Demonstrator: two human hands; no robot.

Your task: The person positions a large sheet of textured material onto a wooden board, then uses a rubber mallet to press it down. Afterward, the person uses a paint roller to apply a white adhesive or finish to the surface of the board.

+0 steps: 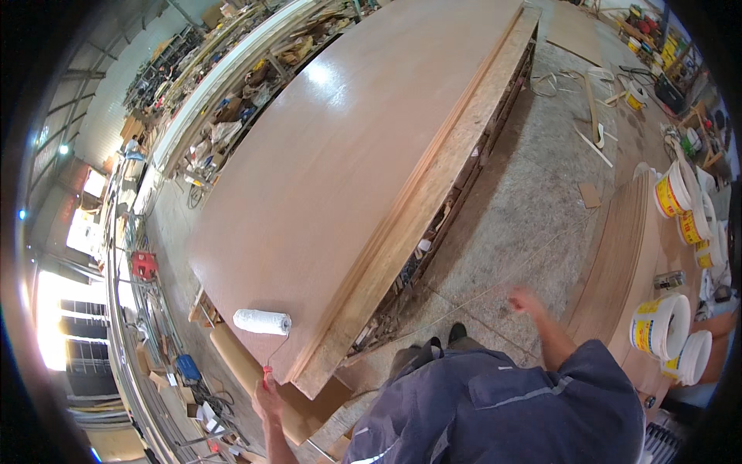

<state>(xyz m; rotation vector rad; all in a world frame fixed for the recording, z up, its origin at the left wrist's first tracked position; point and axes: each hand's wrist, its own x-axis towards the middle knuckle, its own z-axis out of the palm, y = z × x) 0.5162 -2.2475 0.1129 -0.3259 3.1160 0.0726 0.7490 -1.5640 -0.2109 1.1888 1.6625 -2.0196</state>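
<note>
My left hand (268, 400) is closed around the red handle of a paint roller (263, 322). The roller's white sleeve rests on the near left end of a long brownish panel (332, 162), whose surface is glossy and wet-looking, with a bright reflection toward its far part. Over the concrete floor, right of the panel, hangs my right hand (527, 301). It touches nothing that I can make out, and motion smears its fingers.
Wooden boards (433, 209) edge the panel's right side above a cluttered underside. White buckets (659, 326) with yellow labels stand on brown sheets (610, 263) at the right. A cluttered rack (255, 93) runs along the left. Offcuts (593, 147) lie on the floor (502, 224).
</note>
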